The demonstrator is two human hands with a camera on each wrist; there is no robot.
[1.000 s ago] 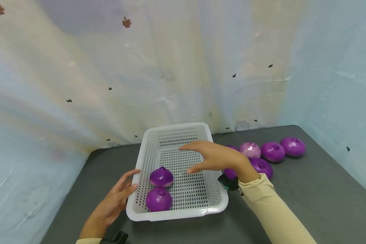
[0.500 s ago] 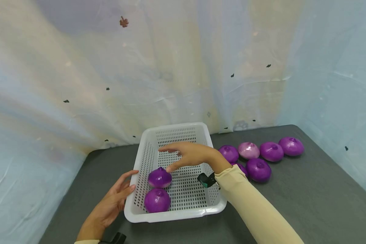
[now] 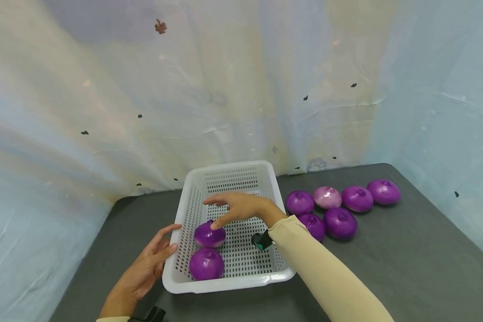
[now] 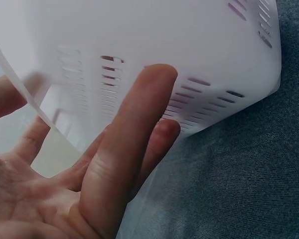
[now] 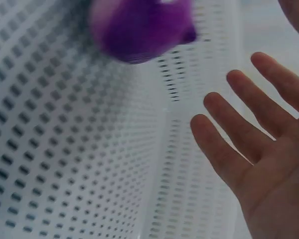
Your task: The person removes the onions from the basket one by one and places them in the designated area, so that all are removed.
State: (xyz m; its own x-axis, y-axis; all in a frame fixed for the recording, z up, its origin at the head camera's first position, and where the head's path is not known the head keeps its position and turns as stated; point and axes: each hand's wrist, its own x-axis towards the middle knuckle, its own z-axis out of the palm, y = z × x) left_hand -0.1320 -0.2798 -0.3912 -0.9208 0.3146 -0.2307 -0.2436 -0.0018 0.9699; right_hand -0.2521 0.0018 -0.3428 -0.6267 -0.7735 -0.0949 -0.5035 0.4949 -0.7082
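Note:
A white perforated plastic basket stands on the dark table. Two purple onions lie along its left side: a rear onion and a front onion. My left hand rests against the basket's left side, fingers spread near the rim; the left wrist view shows them beside the slotted wall. Over the basket, my right hand is spread with nothing in it, its thumb in front of the rear onion. In the right wrist view the fingers look straight and apart from the onion; contact in the head view is unclear.
Right of the basket lie several more onions, among them a pale pink onion and a dark purple onion. A patterned curtain hangs behind the table. The right sleeve crosses the basket's right rim.
My right hand has moved left across the basket to the rear onion, uncovering the onions at right. The left hand keeps its place at the basket's left side.

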